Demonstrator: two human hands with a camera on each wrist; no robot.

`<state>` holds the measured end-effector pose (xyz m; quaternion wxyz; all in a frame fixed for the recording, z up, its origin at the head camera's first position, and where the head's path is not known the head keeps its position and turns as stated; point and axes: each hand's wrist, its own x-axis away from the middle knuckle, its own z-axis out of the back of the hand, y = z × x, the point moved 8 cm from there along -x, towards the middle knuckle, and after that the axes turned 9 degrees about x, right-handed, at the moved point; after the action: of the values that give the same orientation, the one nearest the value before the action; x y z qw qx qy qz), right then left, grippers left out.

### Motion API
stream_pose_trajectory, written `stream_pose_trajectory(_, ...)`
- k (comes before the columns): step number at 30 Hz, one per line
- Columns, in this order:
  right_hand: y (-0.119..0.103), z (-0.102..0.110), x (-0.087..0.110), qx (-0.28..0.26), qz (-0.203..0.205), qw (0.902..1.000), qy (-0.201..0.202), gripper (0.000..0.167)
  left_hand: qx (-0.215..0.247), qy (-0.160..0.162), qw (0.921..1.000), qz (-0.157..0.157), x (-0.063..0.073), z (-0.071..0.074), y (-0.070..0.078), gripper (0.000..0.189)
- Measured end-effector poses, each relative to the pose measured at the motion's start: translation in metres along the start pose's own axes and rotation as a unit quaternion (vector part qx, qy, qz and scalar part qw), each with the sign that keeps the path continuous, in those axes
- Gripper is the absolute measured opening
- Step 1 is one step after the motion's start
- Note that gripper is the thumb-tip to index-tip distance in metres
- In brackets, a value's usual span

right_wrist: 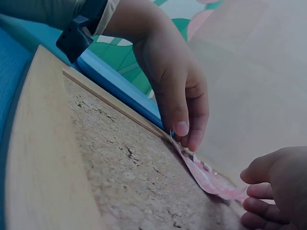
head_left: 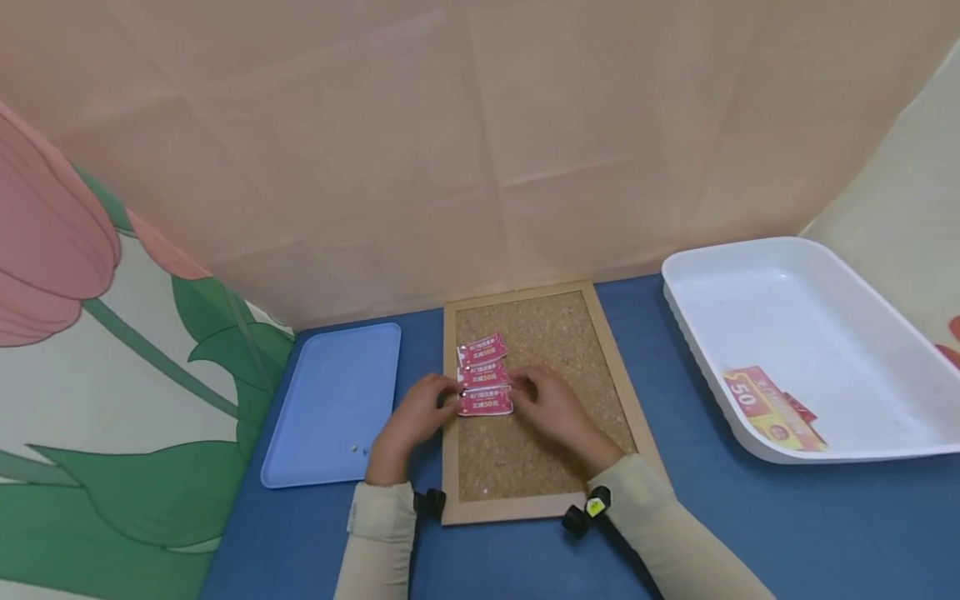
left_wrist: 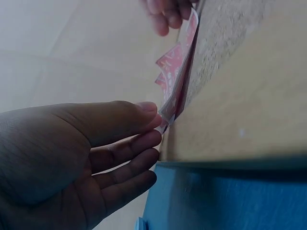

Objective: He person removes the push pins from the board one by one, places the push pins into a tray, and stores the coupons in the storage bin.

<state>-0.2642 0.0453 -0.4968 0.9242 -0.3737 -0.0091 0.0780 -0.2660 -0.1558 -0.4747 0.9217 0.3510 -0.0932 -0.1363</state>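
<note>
A person's left hand pinched the left end of the lowest coupon between thumb and forefinger, its other fingers loosely bent beneath. The right hand was at the opposite end of the same coupon, its thumb and forefinger pinching the right edge. The lowest coupon lay along the left side of a cork board, lifted partly off the cork as it ran between the two hands.

Just above it, the middle coupon lay almost level, and beyond that the top coupon sat tilted, its right end higher. All three were pink with white and yellow print, stacked in a column close to the left strip of the board's wooden frame.

The board rested on a blue bench. To its left stood a shallow blue tray holding a few tiny pieces, too small to make out. Well to the right, a deep white tub held a larger pink-and-yellow card, with a smaller red card partly under it. A creased beige sheet rose behind the bench.
</note>
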Motion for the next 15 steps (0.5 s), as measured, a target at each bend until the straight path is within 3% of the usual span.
stream_pose_trajectory(6, 0.0035, -0.0038, -0.0023, -0.003, -0.001, 1.0000, 0.004, 0.031, -0.012, -0.010, 0.9996, -0.023, 0.0011, 0.0029, 0.0040, 0.028)
stream_pose_trajectory(15, 0.0047, -0.0044, -0.0021, 0.013, 0.004, 0.9999, 0.005, 0.030, -0.024, -0.012, 0.9992, -0.030, -0.0081, -0.0017, 0.0038, 0.024)
